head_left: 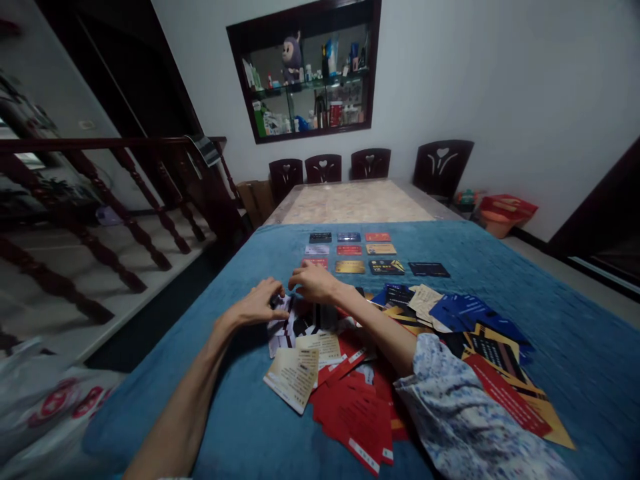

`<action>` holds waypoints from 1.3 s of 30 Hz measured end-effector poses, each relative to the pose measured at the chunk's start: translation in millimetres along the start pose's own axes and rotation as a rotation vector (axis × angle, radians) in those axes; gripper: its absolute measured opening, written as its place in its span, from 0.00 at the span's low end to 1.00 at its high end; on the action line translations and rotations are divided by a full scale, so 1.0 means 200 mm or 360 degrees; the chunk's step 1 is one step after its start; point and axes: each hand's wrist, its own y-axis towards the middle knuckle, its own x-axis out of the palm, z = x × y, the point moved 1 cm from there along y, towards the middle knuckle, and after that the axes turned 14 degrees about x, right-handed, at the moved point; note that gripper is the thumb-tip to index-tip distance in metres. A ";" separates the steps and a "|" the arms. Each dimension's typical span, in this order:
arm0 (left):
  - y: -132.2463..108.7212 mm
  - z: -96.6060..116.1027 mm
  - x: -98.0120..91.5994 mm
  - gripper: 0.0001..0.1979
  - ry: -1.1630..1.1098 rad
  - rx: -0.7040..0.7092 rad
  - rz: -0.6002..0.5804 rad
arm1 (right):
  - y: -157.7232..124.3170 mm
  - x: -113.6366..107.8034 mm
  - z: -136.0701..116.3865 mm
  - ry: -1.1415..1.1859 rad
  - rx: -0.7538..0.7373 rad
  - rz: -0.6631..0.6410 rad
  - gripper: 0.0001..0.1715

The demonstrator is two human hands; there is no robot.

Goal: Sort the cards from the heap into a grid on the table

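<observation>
My left hand (261, 303) curls round the left edge of a loose pile of pale purple-and-white cards (280, 333), thumb and fingers closed on some of them. Just right of it, my right hand (314, 283) arches over the same pile with its fingers bent and drawn together; whatever is at its fingertips is hidden. Cream cards (293, 377) and red cards (357, 410) lie spread below my hands. Beyond my right hand, single cards lie in rows, among them a gold card (350, 267) and a black VIP card (387, 267). My right hand partly covers a pinkish card (316, 262).
Blue cards (465, 313), black-and-gold cards (500, 357) and a beige card (425, 303) lie heaped beyond my right forearm. A blue cloth (215, 400) covers the table's near part. White plastic bags (55, 407) are at the left, and chairs (370, 163) stand behind the table.
</observation>
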 end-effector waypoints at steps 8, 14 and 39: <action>-0.02 0.04 -0.01 0.19 0.0090 -0.0189 -0.0196 | -0.01 0.11 -0.05 0.0017 -0.0223 -0.0135 0.25; -0.04 -0.06 -0.02 0.14 0.0209 -0.0266 -0.0144 | -0.01 0.11 -0.05 -0.0063 -0.0176 -0.0114 0.20; -0.04 -0.08 -0.02 0.23 0.0031 0.0020 -0.0165 | -0.01 0.14 -0.04 -0.0079 -0.0022 -0.0070 0.19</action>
